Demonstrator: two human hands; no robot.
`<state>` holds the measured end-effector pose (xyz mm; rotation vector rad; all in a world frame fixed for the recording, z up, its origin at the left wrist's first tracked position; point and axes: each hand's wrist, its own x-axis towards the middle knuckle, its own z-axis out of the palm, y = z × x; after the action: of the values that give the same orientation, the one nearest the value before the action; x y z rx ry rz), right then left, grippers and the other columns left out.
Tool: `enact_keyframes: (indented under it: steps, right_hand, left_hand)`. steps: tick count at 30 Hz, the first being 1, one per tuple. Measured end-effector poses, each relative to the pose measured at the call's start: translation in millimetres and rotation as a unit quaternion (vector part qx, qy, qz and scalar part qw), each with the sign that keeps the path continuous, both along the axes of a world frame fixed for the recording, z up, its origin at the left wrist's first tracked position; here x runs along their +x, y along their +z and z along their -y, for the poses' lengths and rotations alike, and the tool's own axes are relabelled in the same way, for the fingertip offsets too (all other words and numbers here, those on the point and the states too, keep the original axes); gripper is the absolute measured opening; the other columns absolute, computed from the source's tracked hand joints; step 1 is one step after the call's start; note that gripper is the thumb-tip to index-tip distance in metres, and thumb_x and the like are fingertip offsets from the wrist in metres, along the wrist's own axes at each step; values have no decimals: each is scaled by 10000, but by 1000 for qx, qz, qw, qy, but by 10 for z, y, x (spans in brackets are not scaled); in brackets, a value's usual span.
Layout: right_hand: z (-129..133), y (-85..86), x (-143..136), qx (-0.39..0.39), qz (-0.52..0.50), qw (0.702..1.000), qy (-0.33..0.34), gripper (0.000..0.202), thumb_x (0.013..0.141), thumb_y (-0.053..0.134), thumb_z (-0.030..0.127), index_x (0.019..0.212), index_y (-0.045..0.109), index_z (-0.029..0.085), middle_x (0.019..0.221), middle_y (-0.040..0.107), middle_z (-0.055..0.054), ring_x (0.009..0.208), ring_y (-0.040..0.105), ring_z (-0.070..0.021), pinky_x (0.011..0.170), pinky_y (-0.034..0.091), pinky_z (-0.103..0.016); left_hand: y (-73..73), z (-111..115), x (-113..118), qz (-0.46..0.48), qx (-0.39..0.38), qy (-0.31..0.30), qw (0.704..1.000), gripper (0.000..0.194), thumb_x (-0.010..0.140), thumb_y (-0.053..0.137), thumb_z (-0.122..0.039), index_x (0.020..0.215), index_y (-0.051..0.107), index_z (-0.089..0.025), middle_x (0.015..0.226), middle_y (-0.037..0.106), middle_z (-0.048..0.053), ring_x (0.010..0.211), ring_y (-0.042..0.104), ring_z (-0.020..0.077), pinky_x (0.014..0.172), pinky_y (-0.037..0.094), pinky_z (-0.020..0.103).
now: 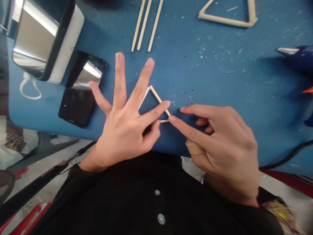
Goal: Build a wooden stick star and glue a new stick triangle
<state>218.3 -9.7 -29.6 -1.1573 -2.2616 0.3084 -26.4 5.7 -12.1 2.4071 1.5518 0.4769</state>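
A small triangle of pale wooden sticks lies on the blue table, one corner pointing away from me. My left hand is spread over its left side, fingers apart, with the index fingertip on the right-hand stick and the thumb by the bottom stick. The hand covers part of the triangle. My right hand has its index fingertip touching the triangle's right corner; another finger reaches out beside it and the rest are curled. A tan bandage wraps the right thumb, whose tip is hidden.
Three loose sticks lie beyond my left hand. A larger stick frame is at the top right. A blue tool with a metal nozzle sits at the right edge. On the left are a black phone and a white device with a glossy screen.
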Motion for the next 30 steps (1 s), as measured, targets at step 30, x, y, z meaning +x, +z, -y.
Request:
enact_keyframes:
  steps: [30]
  right_hand:
    - [-32, 39, -23, -10, 5, 1000, 15, 538, 922, 636, -9, 1355, 752, 287, 1610, 635, -94, 1067, 746, -242, 860, 668, -421]
  left_hand:
    - [28, 3, 5, 21, -17, 5, 1000, 569, 910, 811, -228, 1406, 747, -498, 1842, 312, -75, 1733, 0, 500, 1283, -148, 919]
